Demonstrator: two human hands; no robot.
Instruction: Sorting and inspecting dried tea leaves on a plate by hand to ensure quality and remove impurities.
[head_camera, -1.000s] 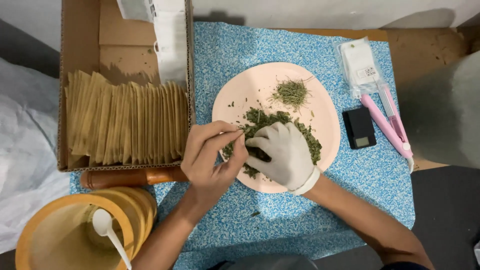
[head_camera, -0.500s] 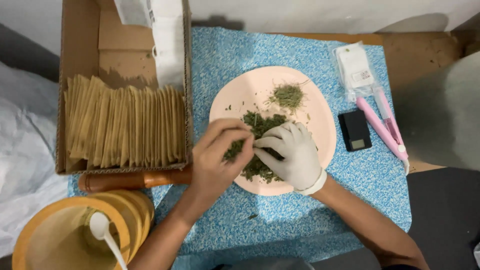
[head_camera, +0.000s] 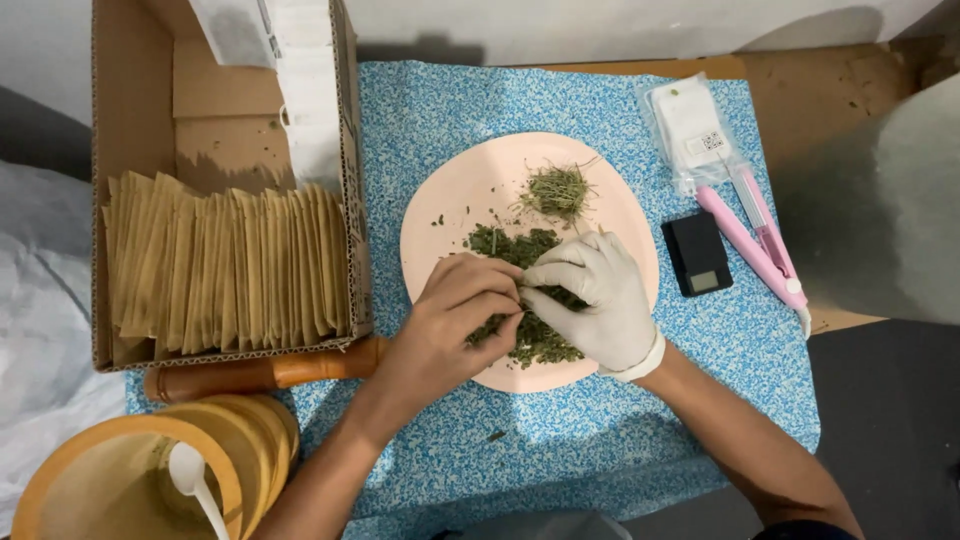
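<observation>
Herbs on plate, blue mat.

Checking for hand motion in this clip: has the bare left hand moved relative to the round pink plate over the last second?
Yes. The bare left hand has slid further over the round pink plate, its fingertips now meeting the white-gloved right hand above the dried green herb pile.

The left hand was bare, forearm unsleeved. The right hand wore a white glove with a rolled cuff.
</observation>
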